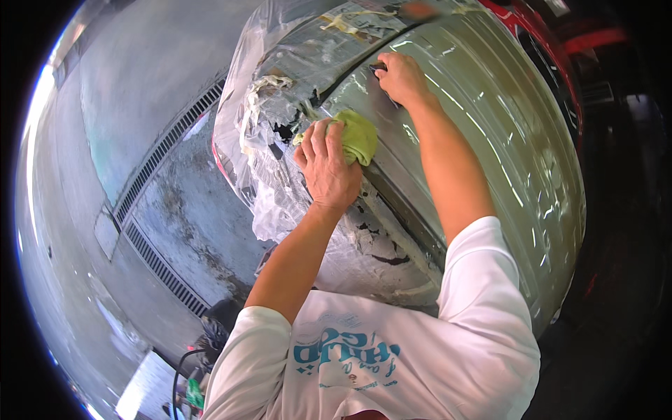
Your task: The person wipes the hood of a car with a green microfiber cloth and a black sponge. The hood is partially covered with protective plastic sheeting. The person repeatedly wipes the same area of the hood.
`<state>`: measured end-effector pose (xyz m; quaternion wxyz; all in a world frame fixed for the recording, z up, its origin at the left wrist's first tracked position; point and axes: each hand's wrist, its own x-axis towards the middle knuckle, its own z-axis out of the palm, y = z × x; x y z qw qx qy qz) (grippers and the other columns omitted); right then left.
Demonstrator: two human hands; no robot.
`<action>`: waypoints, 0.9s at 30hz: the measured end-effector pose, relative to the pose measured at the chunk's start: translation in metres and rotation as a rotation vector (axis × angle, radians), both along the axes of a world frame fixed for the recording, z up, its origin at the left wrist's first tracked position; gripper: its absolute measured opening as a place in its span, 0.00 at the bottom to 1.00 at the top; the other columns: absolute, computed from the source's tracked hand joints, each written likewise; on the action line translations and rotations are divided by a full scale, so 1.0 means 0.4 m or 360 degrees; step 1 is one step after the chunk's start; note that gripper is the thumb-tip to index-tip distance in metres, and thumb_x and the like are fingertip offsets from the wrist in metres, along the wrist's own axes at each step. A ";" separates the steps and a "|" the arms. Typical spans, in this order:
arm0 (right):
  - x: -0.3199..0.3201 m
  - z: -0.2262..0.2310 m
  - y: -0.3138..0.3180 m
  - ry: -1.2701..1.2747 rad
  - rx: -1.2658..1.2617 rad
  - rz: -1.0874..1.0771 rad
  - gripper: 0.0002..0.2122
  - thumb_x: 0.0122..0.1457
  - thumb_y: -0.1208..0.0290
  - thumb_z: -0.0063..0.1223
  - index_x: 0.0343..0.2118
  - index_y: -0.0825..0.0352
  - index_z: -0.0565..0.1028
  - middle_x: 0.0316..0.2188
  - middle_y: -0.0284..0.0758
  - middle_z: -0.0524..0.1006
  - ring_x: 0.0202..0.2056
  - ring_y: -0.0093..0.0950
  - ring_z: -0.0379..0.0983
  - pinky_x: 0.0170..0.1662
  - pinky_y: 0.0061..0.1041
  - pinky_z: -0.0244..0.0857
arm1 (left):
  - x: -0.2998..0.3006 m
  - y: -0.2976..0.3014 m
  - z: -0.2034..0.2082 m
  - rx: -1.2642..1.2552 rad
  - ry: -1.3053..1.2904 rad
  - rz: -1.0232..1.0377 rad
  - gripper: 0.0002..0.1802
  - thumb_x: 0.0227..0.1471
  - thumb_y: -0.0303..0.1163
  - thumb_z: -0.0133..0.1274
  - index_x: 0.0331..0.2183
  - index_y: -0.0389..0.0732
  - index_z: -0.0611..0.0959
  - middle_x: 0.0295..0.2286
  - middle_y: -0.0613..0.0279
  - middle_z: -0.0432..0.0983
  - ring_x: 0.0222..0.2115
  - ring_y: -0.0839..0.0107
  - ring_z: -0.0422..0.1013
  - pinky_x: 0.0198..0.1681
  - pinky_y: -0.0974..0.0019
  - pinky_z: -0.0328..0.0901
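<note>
While left hand point(330, 168) is gripping green cloth point(360, 138) near olive panel point(483, 98)'s left edge, right hand point(404, 78) is pinching dark object point(379, 68); work's looking midway.

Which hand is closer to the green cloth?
The left: the left hand grips the green cloth; the right hand is farther forward, apart from it, over the shiny panel.

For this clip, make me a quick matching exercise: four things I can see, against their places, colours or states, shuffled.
Things:
1. Left hand
2. Right hand
3. Cloth
4. Slotted grate

Places, colours or states:
A. Holding a small dark object
B. Set in the floor
C. Holding the cloth
D. Yellow-green

Right pairs: 1-C, 2-A, 3-D, 4-B
</note>
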<state>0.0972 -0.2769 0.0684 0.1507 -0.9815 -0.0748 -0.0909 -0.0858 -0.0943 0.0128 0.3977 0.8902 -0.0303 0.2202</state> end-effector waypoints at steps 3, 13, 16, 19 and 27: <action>-0.078 0.061 -0.097 0.0037 0.0144 -0.0233 0.10 0.63 0.68 0.61 0.47 0.58 0.82 0.46 0.38 0.82 0.48 0.47 0.79 0.50 0.48 0.73 | 0.003 0.015 -0.010 0.0037 0.0033 0.0037 0.45 0.39 0.25 0.61 0.62 0.45 0.69 0.62 0.52 0.65 0.66 0.46 0.58 0.67 0.40 0.49; -0.496 0.035 -0.366 -0.0247 -0.0719 -0.0753 0.07 0.64 0.67 0.59 0.39 0.63 0.83 0.40 0.37 0.79 0.45 0.41 0.77 0.46 0.42 0.75 | 0.017 -0.010 -0.012 0.0133 -0.0016 0.0025 0.43 0.42 0.27 0.60 0.62 0.43 0.70 0.62 0.50 0.66 0.65 0.42 0.57 0.67 0.38 0.47; -0.426 -0.021 -0.245 -0.0215 -0.0463 -0.0838 0.08 0.64 0.67 0.58 0.38 0.66 0.83 0.40 0.39 0.79 0.45 0.42 0.77 0.47 0.42 0.75 | 0.004 0.001 -0.023 0.0183 -0.0011 0.0010 0.44 0.40 0.27 0.60 0.62 0.41 0.70 0.61 0.48 0.66 0.65 0.41 0.58 0.66 0.38 0.47; -0.311 -0.060 -0.159 -0.0339 -0.0360 -0.0637 0.07 0.63 0.69 0.58 0.38 0.67 0.82 0.40 0.44 0.79 0.45 0.45 0.77 0.47 0.44 0.75 | 0.003 0.007 -0.016 0.0195 0.0010 0.0032 0.44 0.39 0.27 0.60 0.61 0.40 0.71 0.61 0.49 0.67 0.65 0.41 0.58 0.66 0.39 0.48; 0.058 -0.086 0.071 -0.0420 -0.0128 -0.0334 0.08 0.61 0.77 0.54 0.38 0.73 0.82 0.41 0.46 0.80 0.46 0.45 0.78 0.50 0.43 0.76 | 0.027 -0.013 -0.018 0.0218 -0.0084 0.0039 0.42 0.40 0.26 0.61 0.60 0.43 0.72 0.60 0.51 0.67 0.64 0.45 0.59 0.66 0.40 0.49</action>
